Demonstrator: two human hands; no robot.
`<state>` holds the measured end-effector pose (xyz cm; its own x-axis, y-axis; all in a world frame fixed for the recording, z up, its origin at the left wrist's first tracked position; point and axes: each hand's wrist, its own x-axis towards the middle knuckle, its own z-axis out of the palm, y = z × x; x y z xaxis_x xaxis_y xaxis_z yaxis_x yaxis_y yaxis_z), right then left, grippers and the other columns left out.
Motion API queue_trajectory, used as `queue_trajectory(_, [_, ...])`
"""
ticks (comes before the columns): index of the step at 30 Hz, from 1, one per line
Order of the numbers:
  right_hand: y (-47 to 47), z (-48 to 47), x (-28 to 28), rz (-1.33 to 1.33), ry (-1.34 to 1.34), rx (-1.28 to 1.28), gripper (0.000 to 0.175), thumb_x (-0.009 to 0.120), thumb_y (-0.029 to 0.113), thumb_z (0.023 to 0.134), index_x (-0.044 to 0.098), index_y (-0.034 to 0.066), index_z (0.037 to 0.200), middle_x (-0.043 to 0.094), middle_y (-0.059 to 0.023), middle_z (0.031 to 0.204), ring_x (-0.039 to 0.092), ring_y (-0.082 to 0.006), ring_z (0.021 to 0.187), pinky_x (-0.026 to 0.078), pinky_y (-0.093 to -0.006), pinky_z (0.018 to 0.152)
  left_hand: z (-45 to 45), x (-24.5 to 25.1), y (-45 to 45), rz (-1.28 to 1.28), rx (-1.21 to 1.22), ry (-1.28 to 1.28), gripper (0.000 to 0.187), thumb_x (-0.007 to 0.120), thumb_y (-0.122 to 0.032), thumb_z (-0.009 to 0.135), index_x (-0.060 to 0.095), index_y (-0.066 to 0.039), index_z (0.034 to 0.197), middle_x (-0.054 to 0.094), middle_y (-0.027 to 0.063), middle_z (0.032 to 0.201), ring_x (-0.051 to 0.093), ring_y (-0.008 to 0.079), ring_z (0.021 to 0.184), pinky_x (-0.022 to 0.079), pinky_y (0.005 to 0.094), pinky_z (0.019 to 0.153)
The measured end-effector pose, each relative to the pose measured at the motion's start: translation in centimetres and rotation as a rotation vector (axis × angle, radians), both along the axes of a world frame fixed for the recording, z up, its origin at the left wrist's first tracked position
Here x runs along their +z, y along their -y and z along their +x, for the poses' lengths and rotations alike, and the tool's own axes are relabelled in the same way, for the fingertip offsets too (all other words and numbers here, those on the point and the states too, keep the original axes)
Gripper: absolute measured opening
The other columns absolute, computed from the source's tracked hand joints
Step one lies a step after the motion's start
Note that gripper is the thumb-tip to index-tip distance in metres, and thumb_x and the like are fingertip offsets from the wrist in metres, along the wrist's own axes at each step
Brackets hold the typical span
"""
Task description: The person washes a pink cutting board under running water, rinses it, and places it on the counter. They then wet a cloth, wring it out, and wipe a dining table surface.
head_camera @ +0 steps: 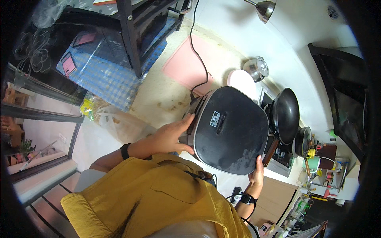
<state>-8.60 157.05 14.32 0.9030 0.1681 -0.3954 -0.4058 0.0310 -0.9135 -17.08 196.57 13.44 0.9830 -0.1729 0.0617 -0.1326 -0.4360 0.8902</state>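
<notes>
A black rounded-square electric cooking appliance (232,131), perhaps a rice cooker, fills the middle of the head view, its dark top bearing a small label. My left hand (171,138), with a black wristband, grips its left side, thumb and fingers spread at the edge. At its lower right edge, my right hand (256,171) holds the rim; a watch circles that wrist. What lies under the appliance is hidden. From its back left corner a black power cord (198,53) runs up over a pink cutting mat (187,65) on the countertop.
A black wok (285,116) stands close at the right, with a lidded pan (303,141) beyond it. Behind the appliance are a round pink board (241,83) and a steel kettle (257,68). A plastic bag (119,123) and a black rack (131,38) are at the left.
</notes>
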Motion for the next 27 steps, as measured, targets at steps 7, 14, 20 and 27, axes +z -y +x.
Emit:
queue_trajectory(7, [-1.2, 3.8, 0.9, 0.148, -0.041, -0.048, 0.076, 0.034, 0.063, 0.086, 0.044, -0.0008, 0.127, 0.051, -0.0129, 0.123, 0.048, -0.0262, 0.113, 0.036, -0.0388, 0.096, -2.2, 0.4, -0.2, -0.038, -0.02, -0.084, 0.095, 0.065, -0.047, 0.075, 0.017, 0.01, 0.135, 0.025, 0.0295, 0.138, 0.03, 0.0361, 0.128, 0.027, 0.0358, 0.103])
queue_trajectory(14, [-6.5, 4.6, 0.1, 0.181, -0.118, -0.183, 0.073, 0.029, 0.063, 0.087, 0.042, 0.0056, 0.13, 0.049, -0.0133, 0.126, 0.049, -0.029, 0.111, 0.041, -0.0386, 0.092, -2.9, 0.7, 2.2, 0.022, 0.033, -0.047, 0.117, 0.067, -0.059, 0.066, 0.004, 0.01, 0.136, 0.009, 0.0363, 0.139, 0.016, 0.0438, 0.131, 0.019, 0.0384, 0.107])
queue_trajectory(20, [-7.1, 4.1, -0.4, 0.309, -0.062, -0.188, 0.07, 0.028, 0.062, 0.088, 0.041, 0.0082, 0.131, 0.047, -0.0132, 0.127, 0.049, -0.0292, 0.112, 0.042, -0.0392, 0.092, -2.6, 0.9, 2.5, -0.058, 0.184, -0.03, 0.129, 0.077, -0.056, 0.055, 0.001, 0.01, 0.135, 0.008, 0.0336, 0.14, 0.013, 0.0424, 0.132, 0.018, 0.0405, 0.108])
queue_trajectory(27, [-11.1, 2.4, -0.6, 0.444, -0.063, -0.145, 0.067, 0.022, 0.061, 0.088, 0.037, 0.0142, 0.134, 0.045, -0.0133, 0.13, 0.05, -0.0305, 0.111, 0.047, -0.0423, 0.089, -1.4, 3.2, -2.3, -0.03, 0.222, 0.18, 0.126, 0.08, -0.055, 0.049, 0.011, 0.007, 0.135, 0.016, 0.0323, 0.138, 0.02, 0.0425, 0.13, 0.022, 0.0414, 0.106])
